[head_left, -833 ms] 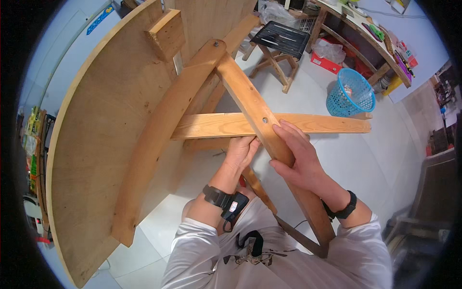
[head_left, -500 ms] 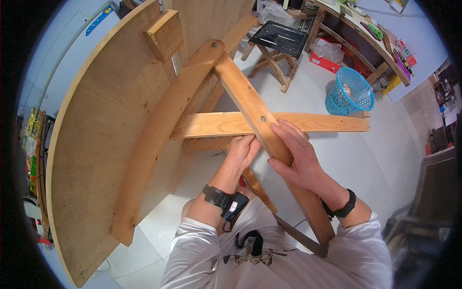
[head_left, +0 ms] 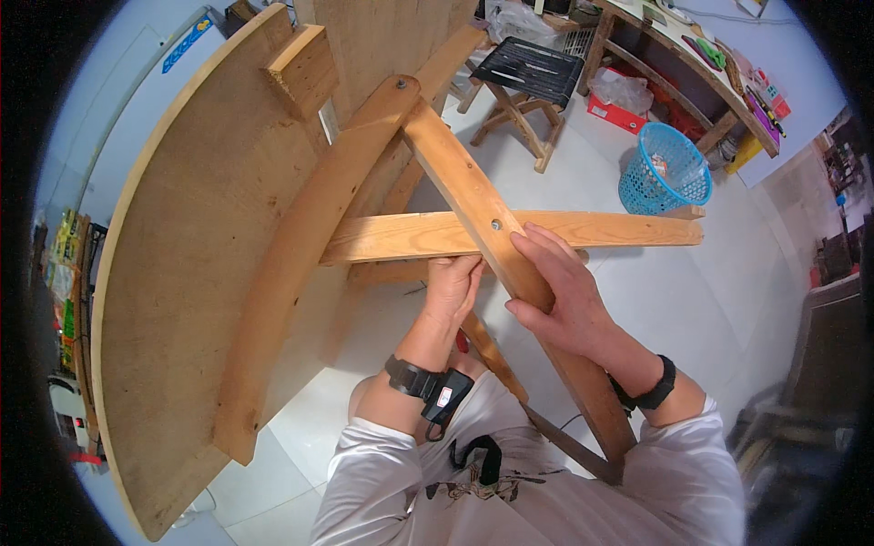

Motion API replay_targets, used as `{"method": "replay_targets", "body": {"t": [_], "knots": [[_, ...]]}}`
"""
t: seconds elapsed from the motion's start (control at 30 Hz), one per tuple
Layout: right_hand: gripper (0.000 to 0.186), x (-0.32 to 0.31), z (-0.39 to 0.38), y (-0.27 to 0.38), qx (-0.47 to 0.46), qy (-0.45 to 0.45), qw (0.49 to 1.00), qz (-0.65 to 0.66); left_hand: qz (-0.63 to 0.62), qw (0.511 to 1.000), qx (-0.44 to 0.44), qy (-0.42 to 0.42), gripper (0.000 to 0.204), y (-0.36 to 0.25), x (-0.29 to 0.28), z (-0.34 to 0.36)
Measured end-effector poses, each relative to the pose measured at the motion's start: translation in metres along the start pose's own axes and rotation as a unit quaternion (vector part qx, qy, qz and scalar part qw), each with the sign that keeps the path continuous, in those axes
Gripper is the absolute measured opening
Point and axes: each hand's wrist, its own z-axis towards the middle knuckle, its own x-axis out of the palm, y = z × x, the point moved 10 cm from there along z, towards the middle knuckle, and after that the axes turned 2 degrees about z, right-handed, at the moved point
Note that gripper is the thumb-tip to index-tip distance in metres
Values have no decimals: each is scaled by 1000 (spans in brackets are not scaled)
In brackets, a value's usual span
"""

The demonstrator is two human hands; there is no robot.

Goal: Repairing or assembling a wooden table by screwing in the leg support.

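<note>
A large round wooden tabletop (head_left: pixel 168 300) stands on edge at the left, with a long wooden rail (head_left: pixel 296 259) fixed along its underside. From the rail's bolted upper end, a slanting wooden leg (head_left: pixel 455 175) runs down toward me. It crosses over a level wooden leg (head_left: pixel 628 228), and a round hole with metal in it (head_left: pixel 496 225) shows near the crossing. My right hand (head_left: pixel 566 296) grips the slanting leg just below that hole, thumb on the near side. Below the crossing, my left hand (head_left: pixel 452 289) is closed with curled fingers; the wood hides the fingertips and whatever they hold.
Beyond the legs stand a folding stool (head_left: pixel 528 71) with a black seat and a blue mesh basket (head_left: pixel 663 173). A cluttered workbench (head_left: pixel 719 82) is at the far right, with a red box (head_left: pixel 617 111) beneath it. Dark furniture (head_left: pixel 810 364) lines the right side.
The view has shifted slightly. My left hand's fingers have turned a little under the crossing; my right hand keeps its grip on the slanting leg.
</note>
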Motion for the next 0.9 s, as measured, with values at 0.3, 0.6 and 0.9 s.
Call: {"method": "replay_targets", "body": {"t": [0.3, 0.6, 0.9], "knots": [[64, -7, 3, -3, 9, -21, 999, 26, 96, 995, 33, 22, 26, 0, -3, 3], [66, -6, 0, -8, -26, -44, 998, 22, -82, 989, -121, -18, 31, 27, -18, 12], [65, -7, 0, -5, -27, -48, 998, 21, -72, 981, -181, 11, 30, 24, -1, 9]]}}
